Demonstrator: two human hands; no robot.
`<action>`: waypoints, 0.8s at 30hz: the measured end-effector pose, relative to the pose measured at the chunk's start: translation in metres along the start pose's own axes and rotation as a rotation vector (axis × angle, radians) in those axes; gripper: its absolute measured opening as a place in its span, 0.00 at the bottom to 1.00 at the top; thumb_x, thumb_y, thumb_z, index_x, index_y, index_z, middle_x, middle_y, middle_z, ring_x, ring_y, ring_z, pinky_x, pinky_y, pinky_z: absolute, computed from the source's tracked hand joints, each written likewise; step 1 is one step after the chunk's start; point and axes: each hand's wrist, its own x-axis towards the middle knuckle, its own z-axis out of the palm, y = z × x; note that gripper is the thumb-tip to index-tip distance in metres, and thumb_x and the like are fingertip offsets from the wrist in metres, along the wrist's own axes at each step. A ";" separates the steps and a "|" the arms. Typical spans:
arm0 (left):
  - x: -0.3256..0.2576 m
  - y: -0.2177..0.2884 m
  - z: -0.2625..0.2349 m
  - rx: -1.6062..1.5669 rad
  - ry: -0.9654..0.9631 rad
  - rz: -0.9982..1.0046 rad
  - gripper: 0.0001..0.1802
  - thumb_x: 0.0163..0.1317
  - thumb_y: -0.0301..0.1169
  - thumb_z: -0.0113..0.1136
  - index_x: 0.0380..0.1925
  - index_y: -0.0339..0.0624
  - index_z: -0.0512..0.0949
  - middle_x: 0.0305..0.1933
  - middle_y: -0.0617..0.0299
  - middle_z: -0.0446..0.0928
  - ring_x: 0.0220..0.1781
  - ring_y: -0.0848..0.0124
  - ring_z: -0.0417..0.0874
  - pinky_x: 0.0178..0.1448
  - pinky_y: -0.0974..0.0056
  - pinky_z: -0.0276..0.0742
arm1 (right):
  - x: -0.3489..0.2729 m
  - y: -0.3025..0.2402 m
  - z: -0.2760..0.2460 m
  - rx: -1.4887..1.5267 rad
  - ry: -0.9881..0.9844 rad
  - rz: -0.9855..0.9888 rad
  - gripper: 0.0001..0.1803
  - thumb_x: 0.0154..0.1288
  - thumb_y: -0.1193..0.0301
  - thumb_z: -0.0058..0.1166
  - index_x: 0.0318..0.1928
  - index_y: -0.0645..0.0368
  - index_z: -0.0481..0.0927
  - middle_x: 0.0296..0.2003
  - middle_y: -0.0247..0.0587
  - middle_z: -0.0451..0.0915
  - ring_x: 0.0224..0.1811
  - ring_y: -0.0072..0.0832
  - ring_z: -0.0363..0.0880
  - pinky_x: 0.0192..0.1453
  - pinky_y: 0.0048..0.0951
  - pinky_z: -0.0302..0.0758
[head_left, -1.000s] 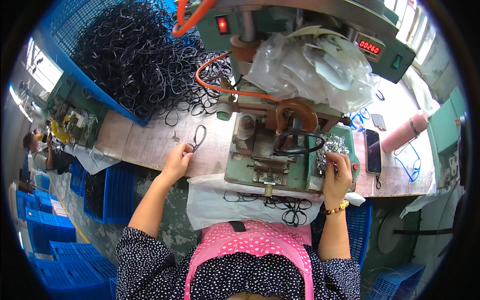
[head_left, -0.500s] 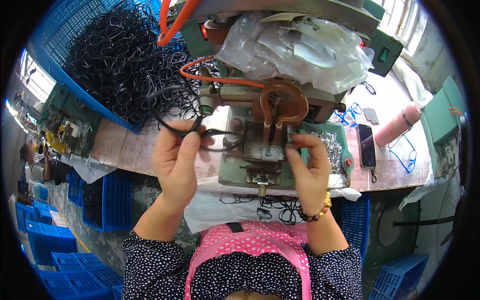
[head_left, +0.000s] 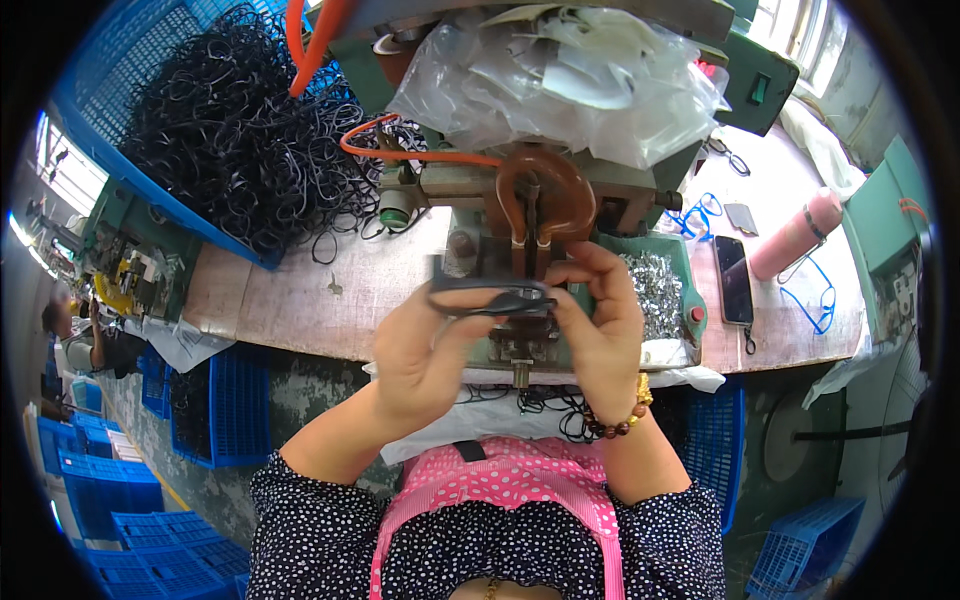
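A black plastic eyeglass frame (head_left: pixel 490 298), smeared by motion, is held level between my hands in front of the machine. My left hand (head_left: pixel 415 355) pinches its left part. At the frame's right end, the thumb and fingers of my right hand (head_left: pixel 600 325) close on it; whether a small part is also between them is hidden. Just behind my hands stands a bench machine with a looped copper-coloured coil (head_left: pixel 545 195) above its work fixture. The frame covers part of that fixture. A green tray of small shiny metal pieces (head_left: pixel 655 295) lies beside my right hand.
A blue crate (head_left: pixel 190 225) heaped with black frames (head_left: pixel 240 130) stands at the far left. Plastic bags (head_left: pixel 560 85) hang over the machine. A phone (head_left: pixel 733 280), pink bottle (head_left: pixel 797 235) and blue frames (head_left: pixel 810 300) lie right. Black frames (head_left: pixel 550 405) lie below the bench edge.
My left hand has brought the eyeglass frame rightward, in front of the fixture. My right hand has drawn slightly left and met the frame's end. The view has shifted a little.
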 end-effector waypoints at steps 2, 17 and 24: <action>0.004 -0.003 0.007 0.079 -0.070 -0.005 0.09 0.66 0.18 0.58 0.45 0.31 0.79 0.36 0.51 0.82 0.35 0.62 0.85 0.40 0.65 0.78 | -0.001 -0.001 -0.010 0.027 0.066 -0.014 0.22 0.67 0.85 0.55 0.61 0.67 0.71 0.48 0.42 0.82 0.53 0.24 0.79 0.62 0.26 0.72; 0.014 -0.013 0.022 0.054 -0.038 -0.023 0.09 0.63 0.22 0.64 0.42 0.31 0.80 0.33 0.50 0.80 0.30 0.55 0.82 0.36 0.60 0.77 | -0.030 0.042 -0.119 -0.362 0.513 0.044 0.12 0.71 0.83 0.54 0.53 0.63 0.80 0.47 0.37 0.82 0.50 0.21 0.79 0.57 0.25 0.75; 0.017 -0.007 0.022 0.108 -0.060 -0.049 0.09 0.61 0.24 0.65 0.41 0.32 0.80 0.36 0.48 0.81 0.36 0.50 0.84 0.41 0.56 0.79 | -0.027 0.046 -0.102 -1.144 0.123 -0.168 0.10 0.59 0.73 0.67 0.41 0.59 0.82 0.37 0.47 0.77 0.41 0.48 0.78 0.45 0.46 0.75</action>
